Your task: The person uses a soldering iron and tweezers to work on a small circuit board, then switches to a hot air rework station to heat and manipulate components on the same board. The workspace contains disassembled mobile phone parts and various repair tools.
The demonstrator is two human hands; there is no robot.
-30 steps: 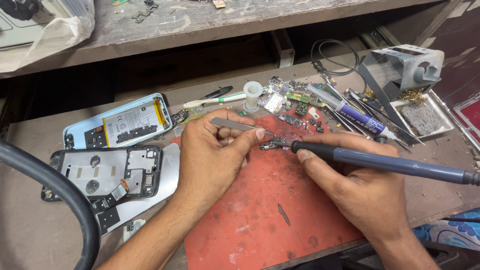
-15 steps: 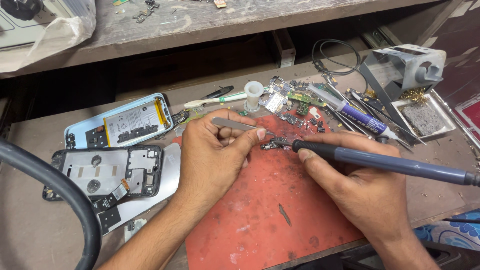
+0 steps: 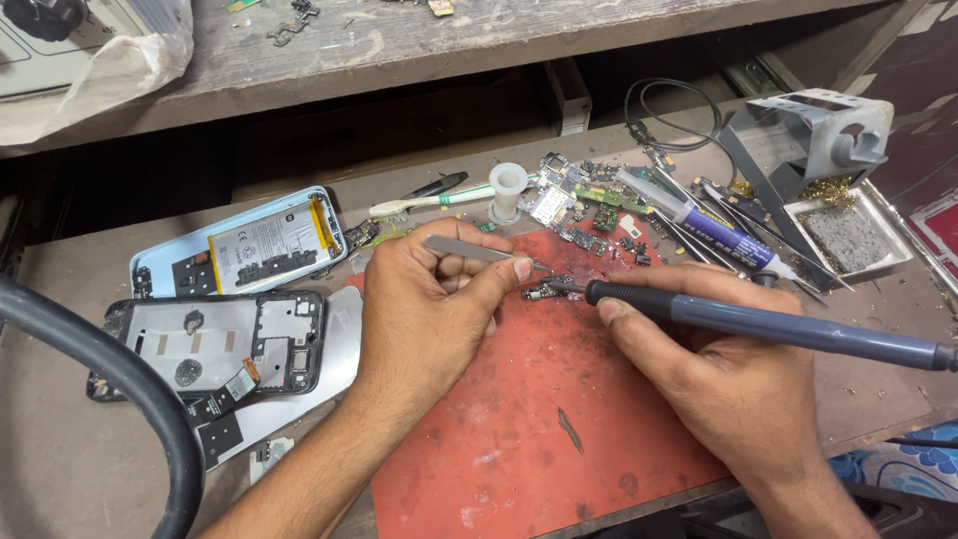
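Three ways this could go wrong for me:

1. My left hand (image 3: 424,314) is closed around the metal tweezers (image 3: 477,251), pinning a small circuit part (image 3: 546,289) on the red work mat (image 3: 539,419). If my pinch loosens, the part could skate off toward the scattered board scraps (image 3: 589,205).
2. My right hand (image 3: 718,384) is wrapped shut around the soldering iron (image 3: 768,324), its tip touching the part. Dwelling too long could scorch it, I judge.
3. My left fingertips (image 3: 519,268) sit just beside the hot tip; a slip would burn them.
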